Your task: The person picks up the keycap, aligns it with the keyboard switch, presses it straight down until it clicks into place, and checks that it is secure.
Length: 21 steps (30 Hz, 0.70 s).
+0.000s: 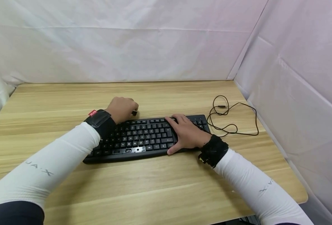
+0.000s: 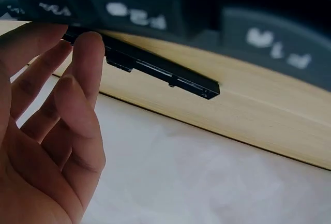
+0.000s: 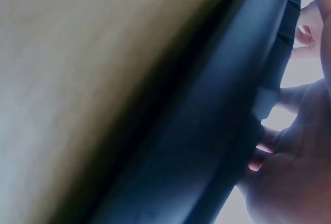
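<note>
A black keyboard lies on the wooden table, with a shiny bare slot in its front row where a space bar fits. Beyond its back edge, my left hand pinches one end of a long black space bar keycap. Small stems stand out from the keycap in the left wrist view, and the fingers hide its near end. My right hand spans the keyboard's right part and grips it, thumb at the front edge, fingers at the back. In the right wrist view the keyboard's side is blurred.
A thin black cable lies in loose loops right of the keyboard, its plug among them. White cloth walls stand behind and to the right of the table.
</note>
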Available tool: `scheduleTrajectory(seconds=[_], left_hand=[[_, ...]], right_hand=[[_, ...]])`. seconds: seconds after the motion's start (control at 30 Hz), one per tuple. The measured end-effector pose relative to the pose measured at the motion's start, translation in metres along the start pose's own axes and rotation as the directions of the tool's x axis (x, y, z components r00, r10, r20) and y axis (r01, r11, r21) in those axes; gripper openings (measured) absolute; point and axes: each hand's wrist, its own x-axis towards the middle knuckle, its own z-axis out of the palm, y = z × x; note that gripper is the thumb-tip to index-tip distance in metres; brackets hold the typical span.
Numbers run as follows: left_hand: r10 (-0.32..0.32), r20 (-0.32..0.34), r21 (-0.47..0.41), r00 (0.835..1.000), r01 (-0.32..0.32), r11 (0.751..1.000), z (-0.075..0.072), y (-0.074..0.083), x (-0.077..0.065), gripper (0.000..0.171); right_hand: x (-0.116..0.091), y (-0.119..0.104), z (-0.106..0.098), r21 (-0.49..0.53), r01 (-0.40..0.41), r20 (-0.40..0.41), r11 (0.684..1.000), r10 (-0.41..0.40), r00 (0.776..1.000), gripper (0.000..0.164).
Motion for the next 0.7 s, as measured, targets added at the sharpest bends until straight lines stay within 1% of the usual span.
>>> scheduleTrajectory(seconds=[0.13,0.27,0.4,0.53,0.7], left_hand=[[0.002,-0.002,-0.016,1.0,-0.002,1.0,0.002,0.0,0.001,0.017],[0.024,-0.009,-0.02,1.0,-0.024,1.0,0.001,0.0,0.002,0.011],[0.052,-0.042,-0.021,0.998,-0.053,0.998,-0.003,0.002,0.004,0.01],[0.066,-0.072,-0.048,0.995,-0.069,0.996,-0.01,0.006,0.005,0.016],[0.073,-0.099,-0.085,0.992,-0.081,0.993,-0.023,0.013,0.004,0.02]], right_hand=[[0.0,0.0,-0.001,-0.004,0.003,0.004,1.0,-0.003,1.0,0.13],[-0.001,0.0,-0.002,-0.001,0.002,0.01,1.0,-0.002,1.0,0.13],[-0.001,0.002,-0.002,0.001,0.0,0.01,1.0,0.0,1.0,0.13],[-0.003,0.004,-0.002,0.004,0.001,0.014,1.0,-0.001,1.0,0.13],[-0.005,0.005,-0.003,0.022,-0.008,0.017,1.0,0.008,1.0,0.13]])
